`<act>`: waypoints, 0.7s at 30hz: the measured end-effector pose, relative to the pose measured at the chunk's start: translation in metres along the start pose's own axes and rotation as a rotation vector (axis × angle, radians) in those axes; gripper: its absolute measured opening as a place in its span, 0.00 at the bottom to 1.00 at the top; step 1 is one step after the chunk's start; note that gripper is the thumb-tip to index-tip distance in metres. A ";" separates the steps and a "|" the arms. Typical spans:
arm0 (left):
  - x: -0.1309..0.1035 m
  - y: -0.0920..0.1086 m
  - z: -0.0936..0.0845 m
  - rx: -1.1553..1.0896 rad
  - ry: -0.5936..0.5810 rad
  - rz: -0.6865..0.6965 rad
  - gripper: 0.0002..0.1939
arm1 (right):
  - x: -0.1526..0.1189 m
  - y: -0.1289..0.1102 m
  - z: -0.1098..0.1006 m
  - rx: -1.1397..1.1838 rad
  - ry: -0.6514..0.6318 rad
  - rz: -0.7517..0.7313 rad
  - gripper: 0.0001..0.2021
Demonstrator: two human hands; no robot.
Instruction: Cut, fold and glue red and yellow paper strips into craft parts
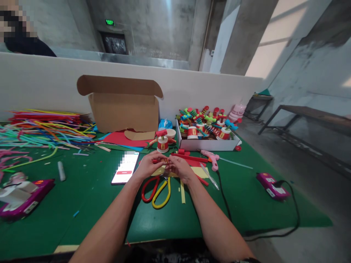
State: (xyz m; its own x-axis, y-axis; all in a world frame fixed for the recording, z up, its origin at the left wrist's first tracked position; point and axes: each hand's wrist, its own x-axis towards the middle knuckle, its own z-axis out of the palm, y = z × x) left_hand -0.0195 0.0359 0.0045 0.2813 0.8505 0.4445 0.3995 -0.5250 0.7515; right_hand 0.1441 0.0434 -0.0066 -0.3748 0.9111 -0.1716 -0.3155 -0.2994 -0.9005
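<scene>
Between my hands is a small red-and-yellow paper spring, partly covered by fingers. My left hand is closed on its left end, and my right hand pinches the other end. Below them lie scissors with one red and one yellow handle, their blades mostly hidden. Yellow paper strips and red strips are spread around my right hand. Just behind the hands stands a paper-cup figure with spring arms and a red rolled head.
A white box holds several cup figures. Right of my hands lie a pink glue gun and a craft knife. Left are a phone, a glue stick, coloured strips and a power strip. A cardboard box stands behind.
</scene>
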 end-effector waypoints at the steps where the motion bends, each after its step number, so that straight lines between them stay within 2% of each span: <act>1: 0.000 0.000 0.001 -0.006 0.002 -0.003 0.09 | 0.000 0.000 0.000 -0.028 0.000 -0.007 0.19; 10: 0.000 -0.001 0.000 -0.010 0.036 -0.042 0.08 | -0.002 -0.001 -0.003 -0.093 0.054 -0.073 0.17; 15: -0.001 -0.003 0.003 -0.055 0.049 -0.065 0.13 | -0.002 0.000 -0.002 -0.085 0.040 -0.068 0.16; 18: -0.001 -0.002 0.004 -0.034 0.027 -0.057 0.10 | -0.002 -0.001 -0.001 -0.080 0.037 -0.070 0.16; 21: 0.000 0.001 0.002 -0.004 0.052 -0.046 0.08 | -0.003 -0.003 -0.001 -0.081 0.047 -0.073 0.16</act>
State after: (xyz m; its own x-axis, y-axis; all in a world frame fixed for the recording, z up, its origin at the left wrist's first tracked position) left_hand -0.0174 0.0351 0.0037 0.2168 0.8746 0.4337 0.4073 -0.4848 0.7740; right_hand 0.1471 0.0415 -0.0037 -0.3116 0.9425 -0.1209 -0.2679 -0.2093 -0.9404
